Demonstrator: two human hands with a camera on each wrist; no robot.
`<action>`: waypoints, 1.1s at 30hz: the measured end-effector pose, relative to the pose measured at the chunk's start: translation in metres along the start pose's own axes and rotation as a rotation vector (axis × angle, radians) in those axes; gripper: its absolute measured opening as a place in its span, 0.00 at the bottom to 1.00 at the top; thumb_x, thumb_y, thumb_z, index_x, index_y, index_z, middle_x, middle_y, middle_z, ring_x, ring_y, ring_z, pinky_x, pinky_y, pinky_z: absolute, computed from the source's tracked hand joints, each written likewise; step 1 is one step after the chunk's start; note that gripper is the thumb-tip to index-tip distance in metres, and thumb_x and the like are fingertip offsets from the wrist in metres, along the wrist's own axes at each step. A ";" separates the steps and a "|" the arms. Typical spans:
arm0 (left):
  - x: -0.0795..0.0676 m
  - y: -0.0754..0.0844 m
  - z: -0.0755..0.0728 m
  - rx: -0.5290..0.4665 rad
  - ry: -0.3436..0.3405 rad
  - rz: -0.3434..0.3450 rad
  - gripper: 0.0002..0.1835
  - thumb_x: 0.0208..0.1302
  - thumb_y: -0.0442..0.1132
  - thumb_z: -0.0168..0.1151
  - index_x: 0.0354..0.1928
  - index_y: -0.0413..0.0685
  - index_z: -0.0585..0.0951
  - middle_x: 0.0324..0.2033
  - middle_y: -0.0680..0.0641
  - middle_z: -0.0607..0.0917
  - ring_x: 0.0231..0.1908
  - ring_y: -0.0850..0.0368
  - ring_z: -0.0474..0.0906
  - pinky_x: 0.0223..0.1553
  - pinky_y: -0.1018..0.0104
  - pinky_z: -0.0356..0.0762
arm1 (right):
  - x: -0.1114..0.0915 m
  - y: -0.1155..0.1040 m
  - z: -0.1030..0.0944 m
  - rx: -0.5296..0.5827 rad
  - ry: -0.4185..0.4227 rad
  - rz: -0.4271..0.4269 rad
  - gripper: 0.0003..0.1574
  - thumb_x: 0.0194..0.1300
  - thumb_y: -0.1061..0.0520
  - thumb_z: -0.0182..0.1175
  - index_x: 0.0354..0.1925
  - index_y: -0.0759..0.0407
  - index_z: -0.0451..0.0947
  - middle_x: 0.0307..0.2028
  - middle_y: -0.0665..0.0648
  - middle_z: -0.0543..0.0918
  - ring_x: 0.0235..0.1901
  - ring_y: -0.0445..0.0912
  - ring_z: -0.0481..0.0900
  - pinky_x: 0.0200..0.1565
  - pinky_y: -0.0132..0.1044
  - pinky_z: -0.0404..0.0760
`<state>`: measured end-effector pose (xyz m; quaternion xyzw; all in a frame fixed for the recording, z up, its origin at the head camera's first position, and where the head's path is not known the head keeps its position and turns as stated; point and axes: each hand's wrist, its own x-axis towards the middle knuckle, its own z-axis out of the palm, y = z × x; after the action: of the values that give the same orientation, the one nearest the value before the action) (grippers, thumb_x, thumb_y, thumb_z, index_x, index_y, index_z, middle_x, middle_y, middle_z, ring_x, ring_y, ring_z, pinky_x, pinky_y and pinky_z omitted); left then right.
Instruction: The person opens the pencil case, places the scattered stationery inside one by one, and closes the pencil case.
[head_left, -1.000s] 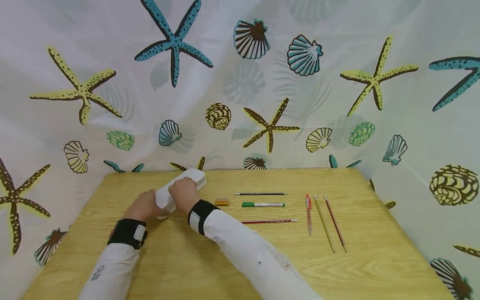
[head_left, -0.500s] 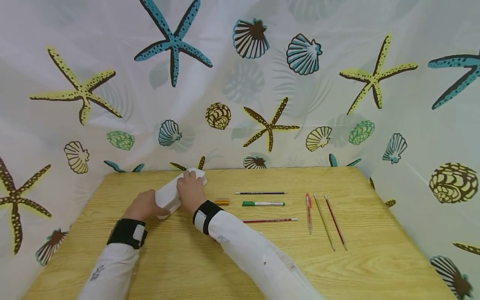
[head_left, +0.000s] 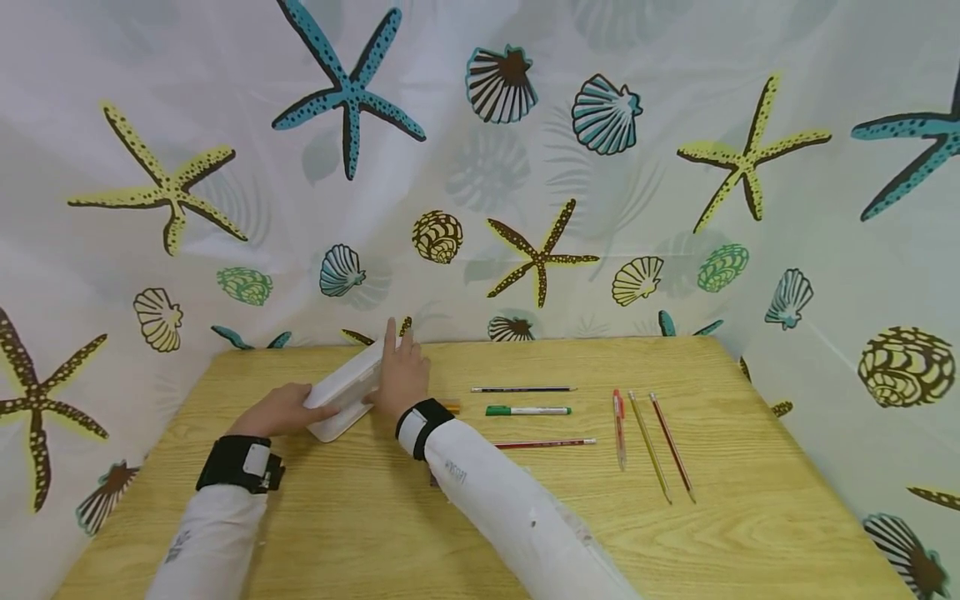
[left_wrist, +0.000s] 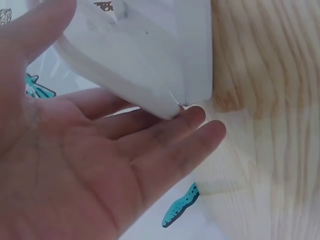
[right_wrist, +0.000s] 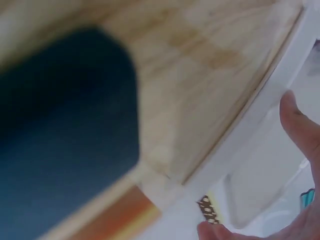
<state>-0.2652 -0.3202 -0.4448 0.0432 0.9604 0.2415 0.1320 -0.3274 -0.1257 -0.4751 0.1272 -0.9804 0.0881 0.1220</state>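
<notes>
A white pencil case (head_left: 341, 385) lies slantwise at the back left of the wooden table, its lid raised and tilted. My left hand (head_left: 279, 410) holds the lid at its near end, thumb in front and fingers behind. The left wrist view shows the raised lid (left_wrist: 125, 65) above the case's base (left_wrist: 198, 55), with the fingertips (left_wrist: 195, 116) at the lid's corner. Along the case's right side stands my right hand (head_left: 405, 379), fingers straight and pointing up. In the right wrist view its thumb (right_wrist: 297, 122) touches the case's edge (right_wrist: 240, 130).
An orange-brown block (head_left: 452, 406) sits partly behind my right wrist. To the right lie a dark pencil (head_left: 523, 389), a green-capped marker (head_left: 528, 410), a red pencil (head_left: 551, 442), a red pen (head_left: 619, 429), a yellow pencil (head_left: 649, 446) and another red pencil (head_left: 672, 446).
The pencil case's lid has swung up from closed, with my left hand on it. My right hand has shifted right, off the lid's top, and its fingers have straightened.
</notes>
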 end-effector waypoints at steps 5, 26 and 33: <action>-0.004 0.000 -0.007 -0.008 -0.035 0.061 0.37 0.75 0.57 0.56 0.62 0.23 0.72 0.45 0.35 0.82 0.40 0.46 0.78 0.42 0.51 0.77 | 0.001 0.007 0.006 0.122 -0.082 0.090 0.91 0.39 0.23 0.77 0.81 0.66 0.41 0.66 0.61 0.76 0.61 0.53 0.77 0.55 0.45 0.79; -0.011 -0.005 -0.041 -0.131 0.057 -0.071 0.37 0.80 0.54 0.45 0.62 0.18 0.71 0.53 0.23 0.80 0.48 0.32 0.83 0.41 0.48 0.84 | 0.006 0.015 0.009 0.067 -0.218 0.063 0.45 0.45 0.18 0.70 0.44 0.51 0.87 0.48 0.52 0.78 0.49 0.48 0.74 0.44 0.40 0.76; -0.009 -0.007 -0.047 -0.250 0.161 -0.156 0.30 0.80 0.44 0.40 0.62 0.16 0.69 0.50 0.22 0.80 0.41 0.36 0.86 0.36 0.53 0.84 | 0.006 0.015 0.006 0.029 -0.234 0.064 0.46 0.44 0.16 0.69 0.45 0.50 0.87 0.47 0.51 0.78 0.48 0.48 0.74 0.44 0.41 0.75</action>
<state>-0.2693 -0.3488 -0.4061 -0.0680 0.9307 0.3510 0.0772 -0.3388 -0.1137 -0.4817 0.1071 -0.9901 0.0909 0.0021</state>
